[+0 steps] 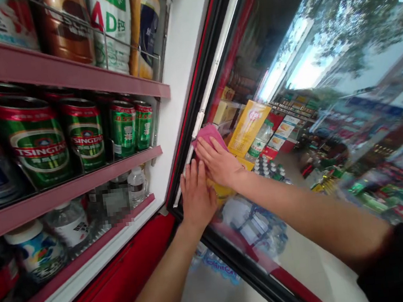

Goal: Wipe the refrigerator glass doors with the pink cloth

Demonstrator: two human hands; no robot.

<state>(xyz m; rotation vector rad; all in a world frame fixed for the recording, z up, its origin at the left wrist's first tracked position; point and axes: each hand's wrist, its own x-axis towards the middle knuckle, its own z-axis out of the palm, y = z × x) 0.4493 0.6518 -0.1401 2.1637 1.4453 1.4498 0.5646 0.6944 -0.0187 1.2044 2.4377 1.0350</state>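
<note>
An open fridge door [291,112] with a glass pane and a red-black frame swings out on the right. My right hand [219,161] lies flat with fingers stretched out, pressing a pink cloth [207,134] against the glass near the door's inner edge. My left hand [197,194] rests just below it, fingers spread flat on the door frame and glass. It holds nothing.
The fridge interior [177,52] is on the left with red shelves [65,189]. Green Tsingtao cans [38,144] fill the middle shelf, water bottles [68,222] the lower one, larger drink bottles [112,26] the top. The glass reflects shop shelves, a street and trees.
</note>
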